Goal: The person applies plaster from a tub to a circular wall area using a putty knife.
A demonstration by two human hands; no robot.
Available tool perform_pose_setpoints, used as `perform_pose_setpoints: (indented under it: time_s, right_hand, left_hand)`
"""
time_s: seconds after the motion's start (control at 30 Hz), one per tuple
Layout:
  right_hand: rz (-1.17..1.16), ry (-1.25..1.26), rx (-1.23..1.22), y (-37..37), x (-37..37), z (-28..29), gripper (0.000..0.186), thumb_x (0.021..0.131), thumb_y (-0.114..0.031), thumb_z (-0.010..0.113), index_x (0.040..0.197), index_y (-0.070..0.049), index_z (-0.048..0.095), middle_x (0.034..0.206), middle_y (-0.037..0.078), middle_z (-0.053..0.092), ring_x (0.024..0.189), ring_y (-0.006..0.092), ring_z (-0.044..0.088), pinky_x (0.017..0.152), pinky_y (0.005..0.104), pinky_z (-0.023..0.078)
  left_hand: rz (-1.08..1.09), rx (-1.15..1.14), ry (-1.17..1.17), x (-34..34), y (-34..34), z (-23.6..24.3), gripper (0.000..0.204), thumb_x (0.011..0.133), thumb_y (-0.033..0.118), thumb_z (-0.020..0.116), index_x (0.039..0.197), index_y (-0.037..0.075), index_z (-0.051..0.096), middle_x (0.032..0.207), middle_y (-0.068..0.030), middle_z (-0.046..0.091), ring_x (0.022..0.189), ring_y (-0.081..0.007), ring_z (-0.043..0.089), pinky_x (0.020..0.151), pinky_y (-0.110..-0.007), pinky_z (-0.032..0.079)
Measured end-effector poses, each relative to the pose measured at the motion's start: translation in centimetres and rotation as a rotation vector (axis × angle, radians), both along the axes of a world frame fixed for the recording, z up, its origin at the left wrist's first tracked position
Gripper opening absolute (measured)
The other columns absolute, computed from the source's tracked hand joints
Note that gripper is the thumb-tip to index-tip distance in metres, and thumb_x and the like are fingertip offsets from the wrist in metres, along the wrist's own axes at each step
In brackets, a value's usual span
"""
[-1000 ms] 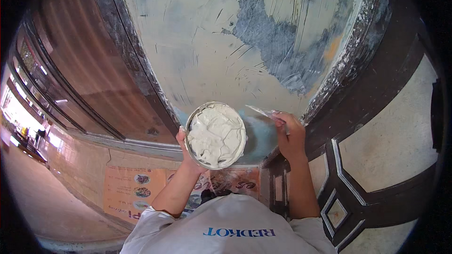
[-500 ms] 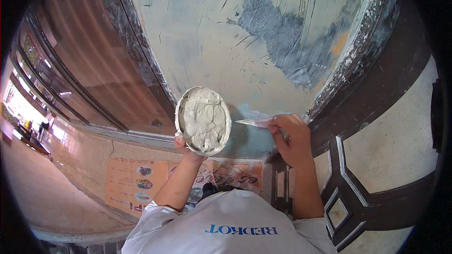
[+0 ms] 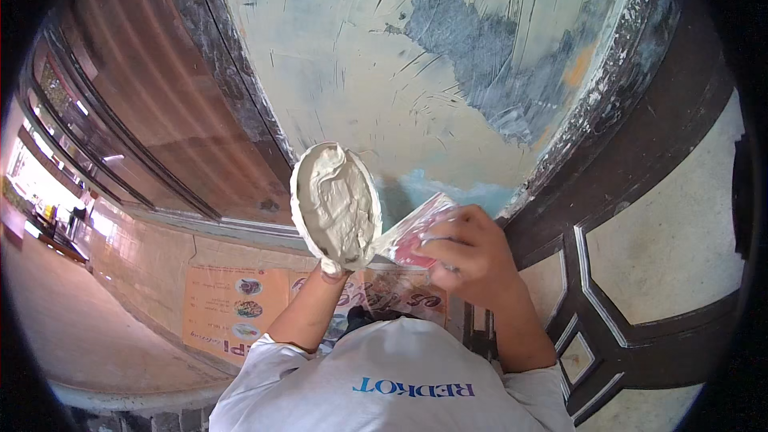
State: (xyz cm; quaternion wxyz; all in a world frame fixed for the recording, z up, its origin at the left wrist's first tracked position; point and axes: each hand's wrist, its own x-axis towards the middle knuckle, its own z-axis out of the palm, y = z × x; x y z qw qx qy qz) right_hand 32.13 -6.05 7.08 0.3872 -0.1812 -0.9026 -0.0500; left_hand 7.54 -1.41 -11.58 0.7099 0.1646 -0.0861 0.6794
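in the left hand (image 3: 331, 270) — tilted tub (image 3: 300, 222); right hand (image 3: 474, 256) — scraper (image 3: 414, 237).

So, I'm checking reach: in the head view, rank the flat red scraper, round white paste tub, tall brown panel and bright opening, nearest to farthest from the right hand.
1. Flat red scraper: in the right hand.
2. Round white paste tub: just left of the scraper.
3. Tall brown panel: farther left.
4. Bright opening: far left edge.

Reddish scraper (image 3: 414, 238) at tilted paste tub (image 3: 298, 212)
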Motion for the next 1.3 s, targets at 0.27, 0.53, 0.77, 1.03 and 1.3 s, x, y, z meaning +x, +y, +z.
perform_pose_setpoints:
  time_s: [0.27, 0.53, 0.77, 1.03, 1.3]
  right_hand:
    - [-0.106, 0.057, -0.062, -1.5, -1.3, 0.7, 0.038, 0.056, -0.013, 0.077, 0.093, -0.009, 0.068, 0.1, 0.003, 0.059, 0.097, 0.0267, 0.057, 0.08, 0.0395, 0.051]
    - [-0.093, 0.038, -0.026, -0.2, -2.0, 0.0, 0.037, 0.061, -0.014, 0.076, 0.097, -0.009, 0.067, 0.104, 0.004, 0.058, 0.105, 0.0281, 0.055, 0.086, 0.041, 0.049]
    - [-0.204, -0.053, -0.013, 1.5, -3.0, -0.5, 0.014, 0.074, -0.017, 0.065, 0.087, -0.011, 0.067, 0.096, 0.0, 0.06, 0.107, 0.0241, 0.054, 0.086, 0.0377, 0.048]
    - [-0.233, -0.092, 0.095, 4.0, -2.7, -2.0, 0.01, 0.073, -0.017, 0.065, 0.082, -0.013, 0.068, 0.093, -0.001, 0.06, 0.107, 0.0225, 0.054, 0.085, 0.0368, 0.049]
    - [-0.252, -0.064, 0.177, 5.2, -1.4, -1.5, 0.014, 0.071, -0.017, 0.067, 0.084, -0.014, 0.066, 0.095, -0.004, 0.059, 0.106, 0.0215, 0.055, 0.082, 0.0388, 0.05]
  left_hand:
    - [0.16, 0.058, 0.142, 1.6, -2.6, 2.0, 0.081, 0.087, 0.048, 0.063, 0.151, 0.017, 0.027, 0.153, -0.0085, 0.034, 0.137, -0.0292, 0.04, 0.11, -0.048, 0.04]
    - [0.433, 0.177, 0.374, 3.1, -4.5, 6.5, 0.103, 0.073, 0.055, 0.077, 0.152, 0.015, 0.024, 0.152, -0.0098, 0.035, 0.136, -0.0314, 0.04, 0.112, -0.049, 0.037]
    - [0.695, -0.182, 0.537, 4.7, -4.5, 10.7, 0.108, 0.067, 0.079, 0.055, 0.148, 0.012, 0.029, 0.146, -0.0108, 0.041, 0.132, -0.0297, 0.044, 0.108, -0.045, 0.04]
    - [0.36, -0.334, 0.392, 3.2, -4.4, 12.1, 0.092, 0.081, 0.079, 0.041, 0.146, 0.013, 0.037, 0.145, -0.0109, 0.043, 0.13, -0.031, 0.046, 0.107, -0.046, 0.041]
    - [-0.155, -0.169, 0.19, 2.0, -4.1, 12.0, 0.092, 0.081, 0.077, 0.044, 0.146, 0.013, 0.038, 0.149, -0.0157, 0.041, 0.132, -0.0376, 0.044, 0.107, -0.056, 0.039]
